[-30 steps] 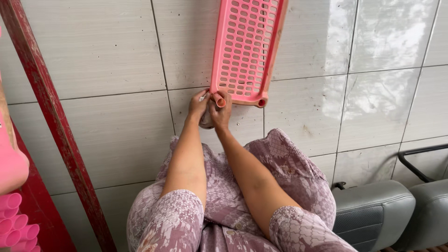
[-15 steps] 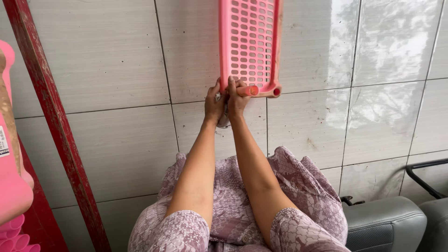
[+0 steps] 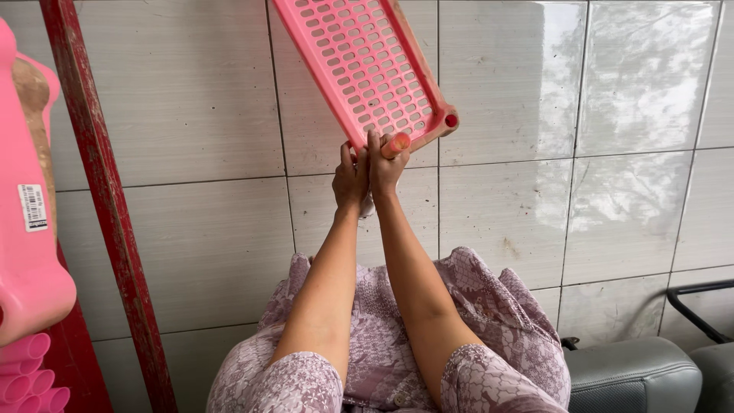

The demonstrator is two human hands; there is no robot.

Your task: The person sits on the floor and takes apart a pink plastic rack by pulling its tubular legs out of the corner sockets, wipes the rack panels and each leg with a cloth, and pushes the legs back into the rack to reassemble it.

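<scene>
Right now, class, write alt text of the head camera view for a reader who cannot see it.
Two bare hands, left hand and right hand, grip the lower corner of a pink perforated plastic shelf panel tilted above a grey tiled floor. A red metal bar stands at left.

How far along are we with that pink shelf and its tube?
Done: nothing finished shows. In hand: both hands, left and right, press a pink tube at one corner of the perforated shelf. Left: the next corner socket is open, and more tubes lie at lower left.
</scene>
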